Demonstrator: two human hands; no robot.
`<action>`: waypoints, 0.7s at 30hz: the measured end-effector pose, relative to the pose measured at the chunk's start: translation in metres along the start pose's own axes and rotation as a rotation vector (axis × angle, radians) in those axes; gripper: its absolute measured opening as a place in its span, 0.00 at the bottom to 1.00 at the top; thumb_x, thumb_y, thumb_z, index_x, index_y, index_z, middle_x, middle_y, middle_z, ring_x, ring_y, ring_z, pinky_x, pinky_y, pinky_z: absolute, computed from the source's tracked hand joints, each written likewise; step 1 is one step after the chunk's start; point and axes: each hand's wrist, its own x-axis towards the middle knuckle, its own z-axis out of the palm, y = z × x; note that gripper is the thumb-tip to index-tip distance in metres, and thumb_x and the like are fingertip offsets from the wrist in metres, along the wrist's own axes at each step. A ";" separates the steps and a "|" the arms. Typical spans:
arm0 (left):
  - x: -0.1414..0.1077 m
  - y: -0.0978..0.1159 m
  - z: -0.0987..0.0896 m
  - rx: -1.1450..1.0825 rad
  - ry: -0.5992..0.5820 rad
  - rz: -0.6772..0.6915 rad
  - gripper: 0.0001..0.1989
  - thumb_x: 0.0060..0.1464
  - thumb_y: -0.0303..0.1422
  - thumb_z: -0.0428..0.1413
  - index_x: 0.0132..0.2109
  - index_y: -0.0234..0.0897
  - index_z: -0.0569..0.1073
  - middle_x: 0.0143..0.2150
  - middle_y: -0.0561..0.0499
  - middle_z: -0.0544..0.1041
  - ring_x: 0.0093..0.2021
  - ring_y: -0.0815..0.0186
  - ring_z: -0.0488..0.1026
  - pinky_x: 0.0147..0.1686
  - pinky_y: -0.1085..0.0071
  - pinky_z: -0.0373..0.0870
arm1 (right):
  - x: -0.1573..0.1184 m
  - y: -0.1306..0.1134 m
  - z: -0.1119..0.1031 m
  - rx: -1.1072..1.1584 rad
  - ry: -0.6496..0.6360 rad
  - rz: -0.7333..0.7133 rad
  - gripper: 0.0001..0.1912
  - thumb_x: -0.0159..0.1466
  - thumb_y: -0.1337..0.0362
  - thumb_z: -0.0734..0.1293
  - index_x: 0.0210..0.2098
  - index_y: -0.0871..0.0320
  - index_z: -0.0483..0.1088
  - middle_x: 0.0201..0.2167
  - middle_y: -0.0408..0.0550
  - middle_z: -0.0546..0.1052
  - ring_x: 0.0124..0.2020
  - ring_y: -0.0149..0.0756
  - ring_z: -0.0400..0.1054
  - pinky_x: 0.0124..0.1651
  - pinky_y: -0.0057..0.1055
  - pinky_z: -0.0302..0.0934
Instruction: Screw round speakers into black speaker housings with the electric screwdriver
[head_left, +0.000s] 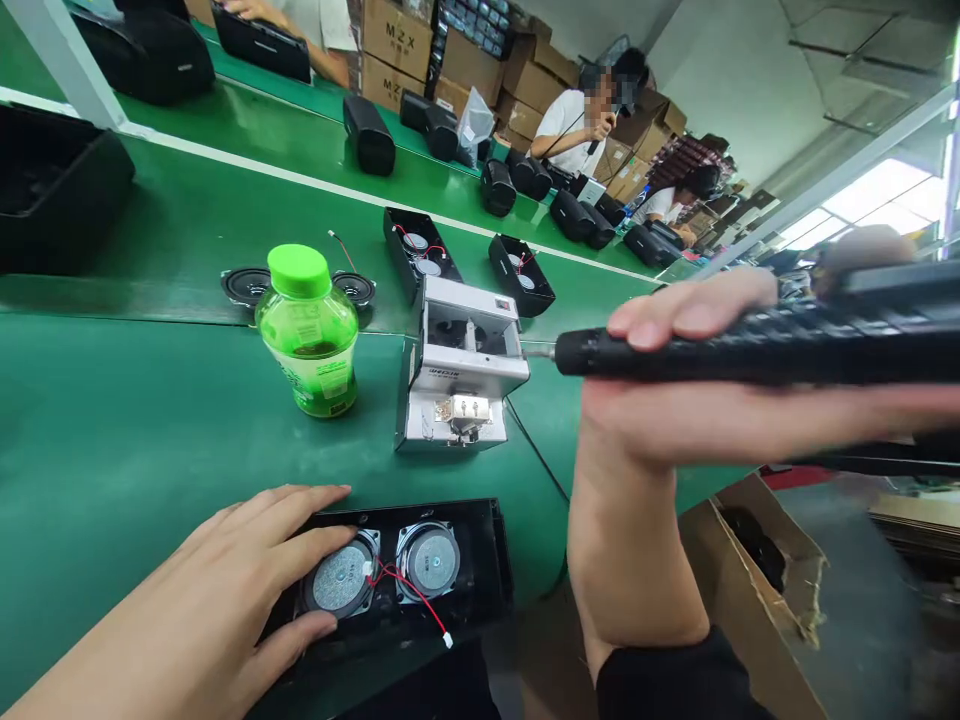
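My left hand spans the left end of a black speaker housing, gripping it with thumb and fingers apart. Two round speaker drivers sit in the housing, with a red wire and white plug lying over them. On the right, my right hand is wrapped round a black electric screwdriver, raised and level, partly blurred. Its bit points left, at the right side of a white screw feeder; whether the tip touches cannot be made out.
A green-capped bottle stands left of the feeder. Loose speaker drivers and further housings lie beyond. A cable runs beside the feeder. At lower right is an open cardboard box. Co-workers sit across the green bench.
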 end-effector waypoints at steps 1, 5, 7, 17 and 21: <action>0.000 0.001 -0.001 0.012 0.001 -0.002 0.23 0.73 0.45 0.70 0.71 0.63 0.88 0.85 0.51 0.84 0.78 0.38 0.88 0.73 0.38 0.91 | -0.005 -0.001 -0.005 -0.011 -0.035 0.004 0.25 0.76 0.28 0.78 0.40 0.39 0.85 0.26 0.36 0.84 0.35 0.46 0.93 0.23 0.30 0.69; -0.001 0.002 -0.003 0.047 -0.001 -0.002 0.23 0.74 0.47 0.70 0.72 0.65 0.88 0.84 0.53 0.85 0.77 0.40 0.88 0.73 0.40 0.91 | -0.023 0.004 -0.017 -0.086 -0.168 -0.066 0.26 0.70 0.26 0.84 0.45 0.38 0.84 0.25 0.36 0.82 0.32 0.47 0.89 0.24 0.34 0.72; -0.002 0.002 -0.003 0.045 0.006 0.000 0.23 0.76 0.50 0.68 0.73 0.66 0.87 0.83 0.54 0.86 0.76 0.40 0.89 0.73 0.39 0.92 | -0.028 0.014 -0.017 -0.098 -0.212 -0.174 0.29 0.67 0.24 0.86 0.45 0.38 0.83 0.24 0.34 0.81 0.26 0.42 0.83 0.25 0.35 0.72; 0.001 0.009 -0.007 -0.044 -0.002 -0.029 0.21 0.78 0.54 0.66 0.72 0.65 0.88 0.85 0.53 0.84 0.77 0.39 0.88 0.75 0.36 0.90 | -0.023 0.036 0.001 -0.094 -0.059 -0.375 0.38 0.73 0.16 0.74 0.49 0.44 0.80 0.20 0.32 0.76 0.16 0.35 0.69 0.19 0.34 0.62; 0.004 0.011 -0.009 -0.057 0.004 -0.022 0.20 0.80 0.55 0.64 0.70 0.65 0.89 0.84 0.54 0.86 0.75 0.40 0.89 0.75 0.37 0.89 | -0.023 0.034 0.003 -0.118 -0.010 -0.348 0.41 0.69 0.12 0.74 0.49 0.44 0.80 0.20 0.32 0.76 0.15 0.37 0.69 0.20 0.35 0.61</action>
